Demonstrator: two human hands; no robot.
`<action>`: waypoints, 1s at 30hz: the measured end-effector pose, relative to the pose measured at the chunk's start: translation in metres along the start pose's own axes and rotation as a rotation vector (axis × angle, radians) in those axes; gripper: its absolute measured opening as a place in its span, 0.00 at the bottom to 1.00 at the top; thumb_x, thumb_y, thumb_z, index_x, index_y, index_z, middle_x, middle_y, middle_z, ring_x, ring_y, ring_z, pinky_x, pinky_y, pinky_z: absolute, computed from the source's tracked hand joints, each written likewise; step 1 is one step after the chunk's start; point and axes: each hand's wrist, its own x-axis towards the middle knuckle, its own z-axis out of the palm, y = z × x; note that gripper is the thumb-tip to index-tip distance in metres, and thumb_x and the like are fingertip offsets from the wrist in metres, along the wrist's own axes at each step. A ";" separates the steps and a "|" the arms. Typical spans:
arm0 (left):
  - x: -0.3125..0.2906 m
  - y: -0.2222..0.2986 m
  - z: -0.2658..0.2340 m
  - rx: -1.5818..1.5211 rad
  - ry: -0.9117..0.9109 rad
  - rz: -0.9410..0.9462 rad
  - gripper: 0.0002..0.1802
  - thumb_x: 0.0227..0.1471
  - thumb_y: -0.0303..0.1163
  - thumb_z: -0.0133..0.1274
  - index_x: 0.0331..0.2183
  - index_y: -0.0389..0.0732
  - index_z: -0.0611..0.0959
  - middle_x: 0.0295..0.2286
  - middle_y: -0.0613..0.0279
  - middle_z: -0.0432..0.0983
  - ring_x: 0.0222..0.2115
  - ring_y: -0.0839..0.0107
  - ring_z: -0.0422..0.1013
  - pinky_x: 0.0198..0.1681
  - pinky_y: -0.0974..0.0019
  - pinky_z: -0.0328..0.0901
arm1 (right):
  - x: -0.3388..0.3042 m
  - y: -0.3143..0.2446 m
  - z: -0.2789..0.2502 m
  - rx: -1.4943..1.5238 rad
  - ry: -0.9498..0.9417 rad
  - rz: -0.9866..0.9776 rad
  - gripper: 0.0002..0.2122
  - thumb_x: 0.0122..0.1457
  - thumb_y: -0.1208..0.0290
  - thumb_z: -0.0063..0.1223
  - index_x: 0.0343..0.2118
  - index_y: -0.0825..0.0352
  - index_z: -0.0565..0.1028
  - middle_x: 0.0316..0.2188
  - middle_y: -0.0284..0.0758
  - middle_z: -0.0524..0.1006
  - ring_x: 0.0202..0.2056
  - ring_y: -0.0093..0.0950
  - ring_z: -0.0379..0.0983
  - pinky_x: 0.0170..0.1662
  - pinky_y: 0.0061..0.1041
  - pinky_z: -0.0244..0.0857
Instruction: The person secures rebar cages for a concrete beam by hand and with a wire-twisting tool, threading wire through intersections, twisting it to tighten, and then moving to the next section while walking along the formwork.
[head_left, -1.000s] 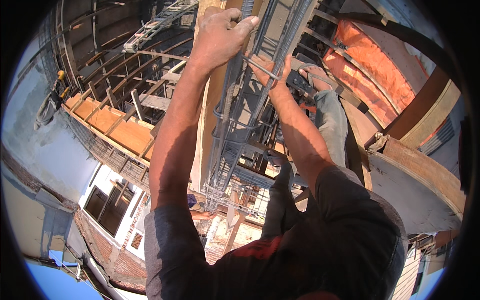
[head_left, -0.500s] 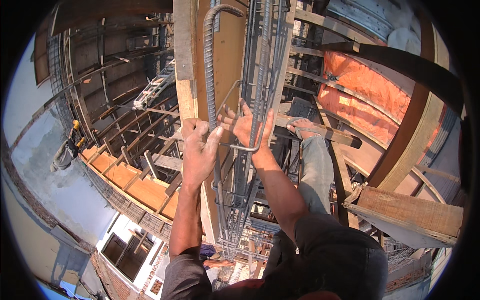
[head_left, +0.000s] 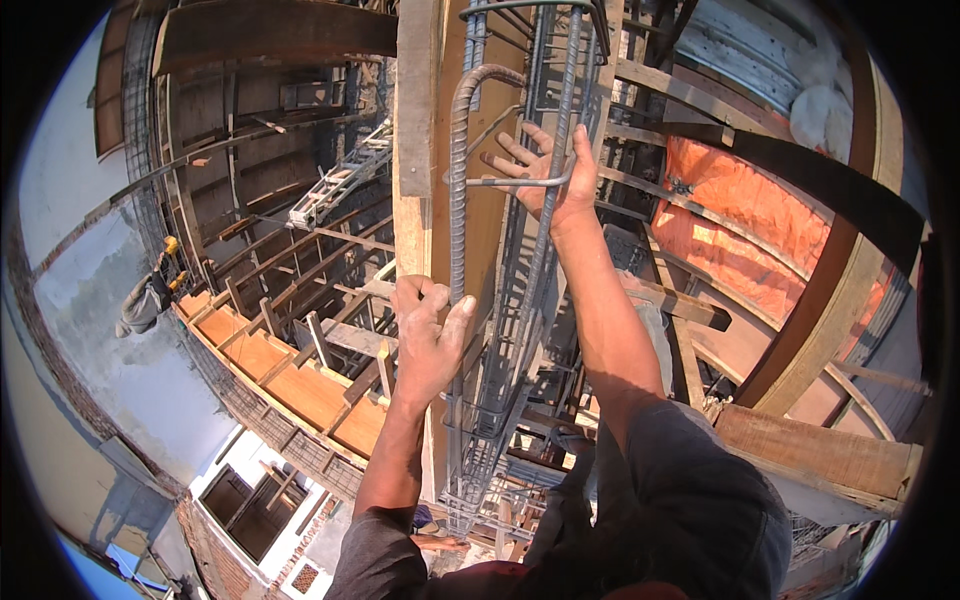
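Observation:
A tall rebar cage (head_left: 500,360) of ribbed steel bars runs up the middle, beside a wooden formwork board (head_left: 417,120). My left hand (head_left: 428,340) is closed around one vertical ribbed bar (head_left: 459,180) whose top bends into a hook. My right hand (head_left: 545,170) is higher, fingers spread, holding a thin steel stirrup (head_left: 510,182) against another vertical bar of the cage. Both forearms reach up from the lower edge.
Far below lie orange-brown wooden formwork boxes (head_left: 290,375), a ladder (head_left: 335,185) and a person in grey (head_left: 145,300) on a concrete wall. Orange mesh sheeting (head_left: 740,240) and curved timber boards (head_left: 810,330) stand at the right. A building with windows (head_left: 250,495) sits beneath.
The view has tilted upward. My left hand has slid down the hooked bar, and my right hand has moved up the cage with the stirrup.

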 end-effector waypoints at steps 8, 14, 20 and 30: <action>-0.003 0.012 -0.002 -0.134 -0.067 -0.024 0.10 0.51 0.27 0.58 0.30 0.33 0.75 0.35 0.51 0.61 0.38 0.57 0.58 0.46 0.56 0.56 | 0.037 -0.009 0.026 0.108 -0.343 -0.060 0.65 0.41 0.19 0.45 0.68 0.70 0.36 0.64 0.64 0.41 0.63 0.67 0.44 0.61 0.74 0.36; -0.005 0.019 0.002 -0.001 -0.072 0.031 0.11 0.53 0.33 0.58 0.31 0.34 0.79 0.34 0.53 0.63 0.40 0.59 0.60 0.47 0.57 0.57 | 0.078 -0.076 0.058 -0.196 -0.496 -0.140 0.55 0.50 0.26 0.44 0.67 0.72 0.46 0.62 0.58 0.55 0.61 0.64 0.52 0.60 0.71 0.44; 0.023 -0.012 0.059 0.197 0.086 0.022 0.12 0.49 0.33 0.63 0.30 0.34 0.81 0.36 0.50 0.66 0.39 0.53 0.61 0.45 0.55 0.58 | -0.033 -0.060 -0.067 -0.711 0.315 -0.283 0.39 0.60 0.37 0.46 0.62 0.68 0.62 0.56 0.50 0.69 0.60 0.48 0.60 0.62 0.58 0.41; 0.031 -0.025 0.019 -0.034 -0.012 0.184 0.19 0.55 0.38 0.57 0.23 0.32 0.78 0.22 0.51 0.68 0.27 0.58 0.65 0.34 0.57 0.62 | -0.230 0.160 -0.235 -0.543 1.111 0.467 0.41 0.50 0.33 0.56 0.60 0.60 0.66 0.53 0.43 0.68 0.49 0.44 0.67 0.55 0.53 0.56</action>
